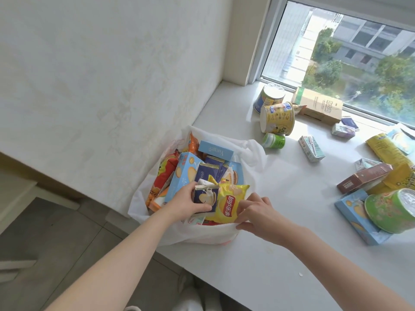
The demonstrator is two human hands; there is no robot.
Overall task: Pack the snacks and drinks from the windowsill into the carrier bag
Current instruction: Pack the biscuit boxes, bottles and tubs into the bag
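Pinching, with the left grip (190,204), a dark blue biscuit packet (205,198), fingers curled round it, low over the open mouth of the carrier bag (248,151). Pinching the bag's near rim between thumb and fingers of the right grip (256,213), just beside a yellow crisp packet (229,206) standing among the contents. Bag sitting at the left end of the windowsill (280,198), by the wall.

Done, judging by the load: bag crammed almost to the rim with boxes, packets and orange-red wrappers (162,176). Probably about half the job.

Left to pack, all on the windowsill apart from the bag: a yellow paper cup (277,117) on its side, a blue cup (268,98) behind it, a small green bottle (274,140), a cardboard box (318,106), a little drink carton (311,148), a brown box (363,179), yellow packets (386,151), and a green tub (393,212) resting on a light blue box (357,217). Room in the bag looking short for all that; likely to need pressing down or rearranging.
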